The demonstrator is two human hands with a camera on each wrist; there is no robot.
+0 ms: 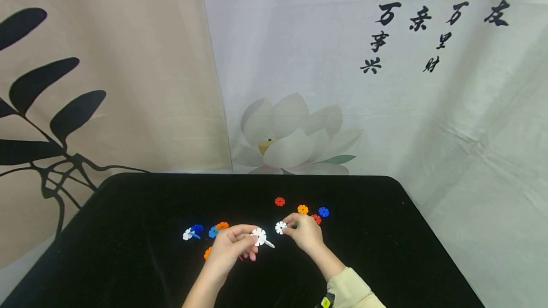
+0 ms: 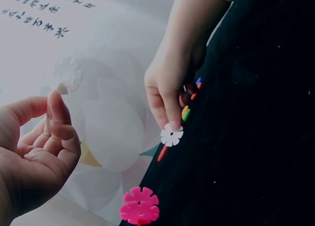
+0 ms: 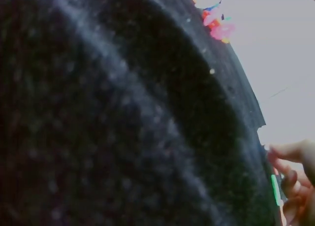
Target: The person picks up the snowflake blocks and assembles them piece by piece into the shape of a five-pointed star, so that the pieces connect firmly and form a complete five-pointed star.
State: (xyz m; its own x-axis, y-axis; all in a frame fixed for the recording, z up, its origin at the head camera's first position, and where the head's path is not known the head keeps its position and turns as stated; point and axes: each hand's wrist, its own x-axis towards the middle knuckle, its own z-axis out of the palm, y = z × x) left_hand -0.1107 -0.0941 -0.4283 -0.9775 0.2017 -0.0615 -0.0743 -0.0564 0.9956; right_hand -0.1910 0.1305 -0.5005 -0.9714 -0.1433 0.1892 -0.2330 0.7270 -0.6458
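My left hand (image 1: 231, 247) pinches a white notched plastic disc (image 1: 259, 236) between thumb and fingers. A second white piece (image 1: 269, 244), seen nearly edge-on, juts from its lower right and looks joined to it. To the right, my right hand (image 1: 307, 235) pinches another white notched disc (image 1: 280, 227) above the black table, apart from the left one. The left wrist view shows the right hand's thumb and finger on the disc's upper edge. In the right wrist view the right hand (image 3: 298, 174) is cut off at the edge, and only a sliver of its disc shows.
Behind the right hand lie red (image 1: 279, 201), orange (image 1: 302, 209) and blue (image 1: 323, 211) discs. A blue and white cluster (image 1: 193, 232) lies left, near blue and orange discs (image 1: 222, 226). Pink discs (image 2: 140, 206) show in the left wrist view. The black table (image 1: 385, 251) meets a printed curtain.
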